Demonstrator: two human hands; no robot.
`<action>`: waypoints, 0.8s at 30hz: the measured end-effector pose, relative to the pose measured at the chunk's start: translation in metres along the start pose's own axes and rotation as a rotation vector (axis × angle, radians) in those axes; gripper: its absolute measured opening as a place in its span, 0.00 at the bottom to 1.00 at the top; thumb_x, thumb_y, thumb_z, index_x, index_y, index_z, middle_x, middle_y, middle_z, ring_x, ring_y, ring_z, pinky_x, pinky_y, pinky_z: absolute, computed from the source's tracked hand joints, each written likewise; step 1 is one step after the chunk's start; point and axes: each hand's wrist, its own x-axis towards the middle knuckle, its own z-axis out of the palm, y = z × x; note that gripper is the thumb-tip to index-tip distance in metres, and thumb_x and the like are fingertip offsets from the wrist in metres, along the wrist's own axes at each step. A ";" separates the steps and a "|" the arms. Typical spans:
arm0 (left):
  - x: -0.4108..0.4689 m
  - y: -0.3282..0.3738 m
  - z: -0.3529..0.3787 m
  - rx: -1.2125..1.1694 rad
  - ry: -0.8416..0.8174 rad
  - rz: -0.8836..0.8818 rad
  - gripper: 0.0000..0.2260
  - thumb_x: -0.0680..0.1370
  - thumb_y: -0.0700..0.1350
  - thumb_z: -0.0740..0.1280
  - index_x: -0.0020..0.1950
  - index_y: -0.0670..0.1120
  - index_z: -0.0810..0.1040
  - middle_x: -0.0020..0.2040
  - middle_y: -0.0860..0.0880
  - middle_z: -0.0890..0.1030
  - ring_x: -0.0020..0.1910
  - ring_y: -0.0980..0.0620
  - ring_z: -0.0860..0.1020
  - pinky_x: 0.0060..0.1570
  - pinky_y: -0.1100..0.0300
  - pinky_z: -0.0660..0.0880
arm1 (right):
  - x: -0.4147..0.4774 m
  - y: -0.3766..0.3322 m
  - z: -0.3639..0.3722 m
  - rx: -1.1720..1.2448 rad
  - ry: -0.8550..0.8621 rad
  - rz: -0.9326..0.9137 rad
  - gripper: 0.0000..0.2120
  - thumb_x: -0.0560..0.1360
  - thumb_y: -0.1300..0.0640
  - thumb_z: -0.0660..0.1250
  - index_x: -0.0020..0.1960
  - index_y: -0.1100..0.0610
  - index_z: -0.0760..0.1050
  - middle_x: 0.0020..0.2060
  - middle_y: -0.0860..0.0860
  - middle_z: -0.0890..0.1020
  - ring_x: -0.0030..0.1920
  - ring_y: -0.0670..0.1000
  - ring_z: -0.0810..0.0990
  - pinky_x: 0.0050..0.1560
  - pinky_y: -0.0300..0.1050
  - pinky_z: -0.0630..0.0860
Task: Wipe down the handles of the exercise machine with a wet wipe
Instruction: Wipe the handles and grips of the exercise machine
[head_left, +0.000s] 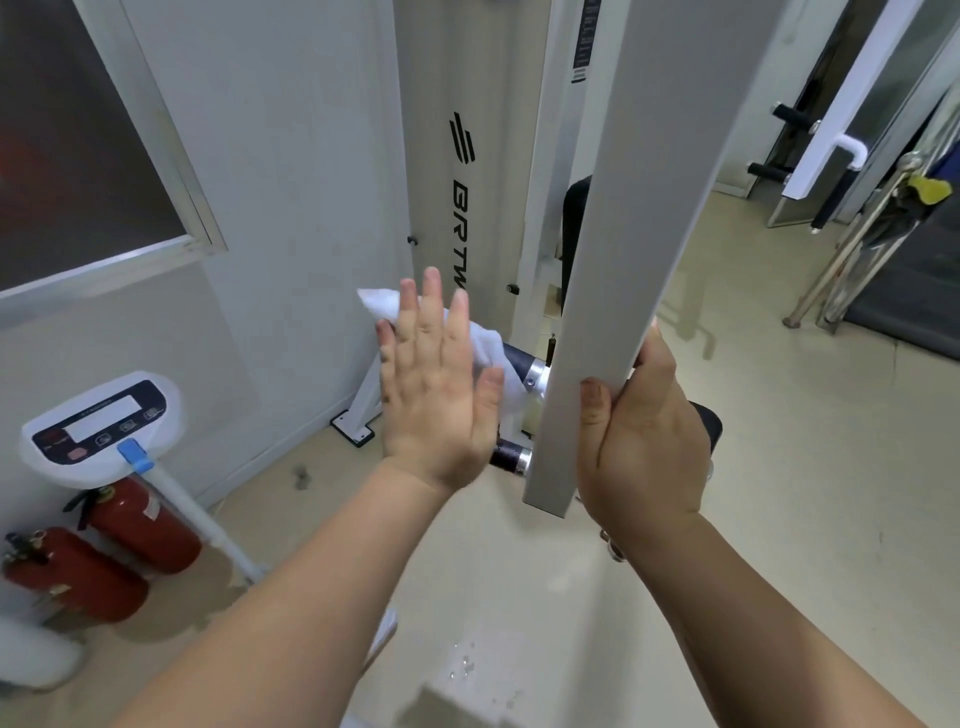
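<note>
The left grip is spread flat, fingers straight and apart, and presses the wet wipe against the upper handle, which juts out to the left of the grey bar. Nothing is curled round the wipe; only palm pressure pins it, and a loose corner sticks out beyond the fingertips. The right grip is clamped round the lower end of the grey bar, thumb on the near face and fingers wrapped behind.

Just below the upper handle, also left of the bar, a lower handle shows its black sleeve bare (it looks not yet wiped, though that is a judgement). A further black end peeks out on the bar's right, behind the right grip.

The risk lies in that flat press: a sideways stroke could slide the wipe off the round handle and drop it onto the floor, dirtying it. A flat palm also reaches only the near side, so the handle's back may be missed. Should the right grip loosen, the bar might swing away under the push.
</note>
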 end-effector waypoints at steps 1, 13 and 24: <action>0.004 0.002 -0.002 -0.019 0.001 -0.045 0.30 0.82 0.54 0.48 0.81 0.39 0.56 0.82 0.39 0.49 0.82 0.40 0.43 0.79 0.41 0.40 | 0.000 0.000 0.001 -0.002 0.003 0.002 0.34 0.78 0.39 0.48 0.77 0.60 0.61 0.57 0.55 0.82 0.48 0.60 0.81 0.42 0.45 0.65; -0.034 0.074 0.020 -0.315 -0.018 -0.340 0.32 0.86 0.54 0.53 0.81 0.42 0.39 0.77 0.49 0.26 0.78 0.50 0.28 0.79 0.47 0.41 | -0.008 -0.002 -0.005 -0.006 -0.029 -0.035 0.33 0.78 0.37 0.48 0.76 0.55 0.58 0.62 0.54 0.81 0.52 0.61 0.81 0.45 0.48 0.71; -0.026 0.082 0.029 -0.548 0.169 -0.440 0.30 0.84 0.56 0.47 0.82 0.49 0.38 0.81 0.45 0.32 0.81 0.51 0.34 0.79 0.52 0.40 | -0.008 0.001 -0.012 0.026 -0.074 -0.079 0.32 0.77 0.37 0.47 0.77 0.51 0.52 0.65 0.51 0.79 0.55 0.59 0.81 0.46 0.46 0.69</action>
